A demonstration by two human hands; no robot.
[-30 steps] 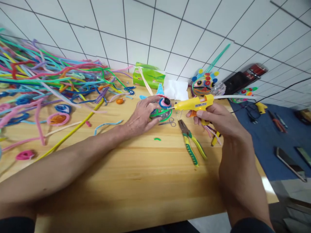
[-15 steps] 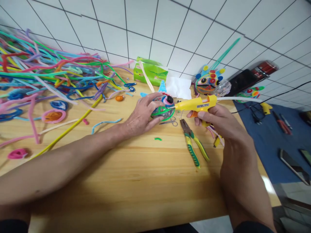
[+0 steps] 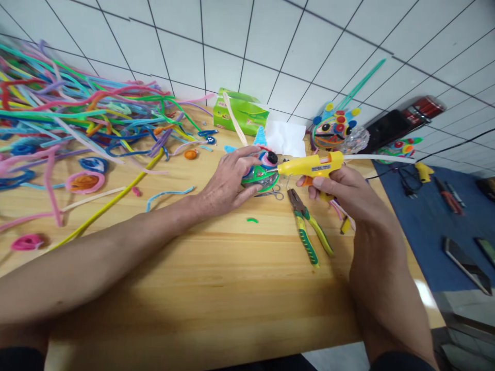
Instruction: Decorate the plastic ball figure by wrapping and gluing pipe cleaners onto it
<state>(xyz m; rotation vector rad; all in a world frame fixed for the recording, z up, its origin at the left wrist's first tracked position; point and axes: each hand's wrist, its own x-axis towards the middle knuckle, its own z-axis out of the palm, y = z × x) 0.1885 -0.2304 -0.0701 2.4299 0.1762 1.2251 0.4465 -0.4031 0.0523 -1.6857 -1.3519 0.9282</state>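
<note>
My left hand point(image 3: 228, 181) is wrapped round the left side of a colourful craft figure point(image 3: 266, 178), which has blue ears, a black eye and a green-rimmed clear body. My right hand point(image 3: 340, 186) grips a yellow glue gun point(image 3: 309, 165) with an orange trigger. The gun's metal nozzle touches or nearly touches the front of the figure beside the black eye. Small scissors point(image 3: 275, 195) lie just below the figure, partly hidden. Pliers point(image 3: 305, 224) with green and yellow handles rest on the wooden table point(image 3: 216, 288) in front of my right hand.
Tangled pipe cleaners point(image 3: 96, 113) cover the left. A green packet point(image 3: 242, 114) and white paper point(image 3: 285, 138) lie behind the figure. A finished-looking craft face point(image 3: 332, 129) stands at the back right. Phones and tools lie on a blue cloth point(image 3: 429, 221).
The glue gun's nozzle has shifted very slightly left against the figure. My left hand holds its place, and the view has moved a little.
</note>
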